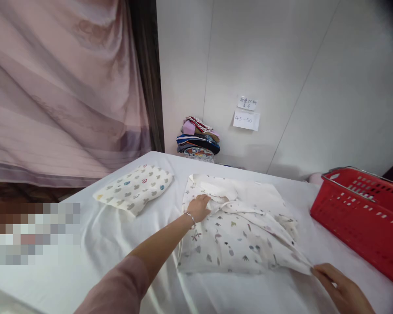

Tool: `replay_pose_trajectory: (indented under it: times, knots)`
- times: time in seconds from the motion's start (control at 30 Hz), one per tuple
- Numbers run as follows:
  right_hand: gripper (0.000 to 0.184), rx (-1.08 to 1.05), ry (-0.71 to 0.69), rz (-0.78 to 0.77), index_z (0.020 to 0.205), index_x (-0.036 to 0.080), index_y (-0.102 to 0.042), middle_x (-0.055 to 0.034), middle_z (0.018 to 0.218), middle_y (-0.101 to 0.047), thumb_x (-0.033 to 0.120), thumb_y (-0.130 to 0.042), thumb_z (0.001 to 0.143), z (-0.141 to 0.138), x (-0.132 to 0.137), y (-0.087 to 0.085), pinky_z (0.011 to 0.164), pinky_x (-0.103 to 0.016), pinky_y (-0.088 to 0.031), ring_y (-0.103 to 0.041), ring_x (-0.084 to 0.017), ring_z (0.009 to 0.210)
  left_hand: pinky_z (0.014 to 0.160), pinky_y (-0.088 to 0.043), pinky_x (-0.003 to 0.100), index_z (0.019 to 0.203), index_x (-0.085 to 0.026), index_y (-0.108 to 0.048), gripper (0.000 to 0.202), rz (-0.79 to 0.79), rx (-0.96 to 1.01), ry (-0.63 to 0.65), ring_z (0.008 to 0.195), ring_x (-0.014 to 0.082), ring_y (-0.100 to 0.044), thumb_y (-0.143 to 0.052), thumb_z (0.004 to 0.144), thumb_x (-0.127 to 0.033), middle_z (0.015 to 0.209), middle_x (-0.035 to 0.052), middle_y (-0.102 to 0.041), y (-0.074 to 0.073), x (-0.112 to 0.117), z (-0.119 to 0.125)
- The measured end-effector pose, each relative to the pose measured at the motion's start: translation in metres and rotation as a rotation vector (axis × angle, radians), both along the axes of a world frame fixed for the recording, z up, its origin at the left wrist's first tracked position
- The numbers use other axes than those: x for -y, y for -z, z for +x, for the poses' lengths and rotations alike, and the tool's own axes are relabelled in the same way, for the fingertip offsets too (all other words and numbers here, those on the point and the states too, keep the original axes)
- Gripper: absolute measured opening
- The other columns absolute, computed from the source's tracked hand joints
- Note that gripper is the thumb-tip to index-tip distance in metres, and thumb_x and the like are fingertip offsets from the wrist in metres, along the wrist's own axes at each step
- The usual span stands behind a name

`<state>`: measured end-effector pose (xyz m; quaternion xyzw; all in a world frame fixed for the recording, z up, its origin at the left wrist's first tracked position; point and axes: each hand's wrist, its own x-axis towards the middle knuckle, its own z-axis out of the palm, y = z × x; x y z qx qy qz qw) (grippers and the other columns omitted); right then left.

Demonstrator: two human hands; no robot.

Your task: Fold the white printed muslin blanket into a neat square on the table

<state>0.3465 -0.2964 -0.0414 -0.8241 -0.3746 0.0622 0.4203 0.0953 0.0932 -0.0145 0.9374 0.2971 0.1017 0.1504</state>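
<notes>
A white cotton garment (229, 244) with a small print of leaves and mushroom-like shapes lies spread on the white-covered table, its upper layer rumpled and pulled into creases. My left hand (198, 208), with a bracelet at the wrist, has its fingers curled on the fabric near the bunched upper part. At the lower right, my right hand (342, 285) pinches a corner of the garment and draws it taut. To the left lies a folded cream cloth (136, 189) with grey, red and blue mushroom prints, apart from both hands.
A red plastic basket (350, 218) with a metal handle stands on the right. Beyond the white table (114, 244) rises a stack of folded clothes (199, 139) against the wall. Paper notes (246, 120) hang there. A pink curtain (62, 87) covers the left side.
</notes>
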Motion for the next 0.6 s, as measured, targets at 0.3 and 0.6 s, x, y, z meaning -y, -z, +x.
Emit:
replay_pose_trajectory:
  times: [0.3,0.6]
  knots:
    - [0.053,-0.019,-0.064,0.097,0.117,0.029,-0.055,-0.0052,0.107,-0.062,0.045,-0.064,0.067,-0.063,-0.053,-0.043,0.071,-0.034,-0.051,-0.060,-0.023,0.086,0.068,-0.043,0.025,0.079,-0.018,-0.057,0.024,-0.143,0.067,0.099,0.076,0.0145,-0.055,-0.041,0.087,-0.033,0.083,0.0037,-0.060,-0.041,0.087,0.024]
    - [0.021,-0.367,-0.542,0.095,0.077,0.023,-0.069,-0.0027,0.077,-0.066,0.037,-0.053,0.076,-0.119,-0.070,-0.056,0.067,-0.032,-0.049,-0.060,-0.023,0.074,0.076,-0.045,0.024,0.095,-0.020,-0.061,0.024,-0.478,0.438,0.460,0.085,0.0134,-0.057,-0.045,0.086,-0.035,0.096,0.0041,-0.063,-0.071,0.146,-0.021]
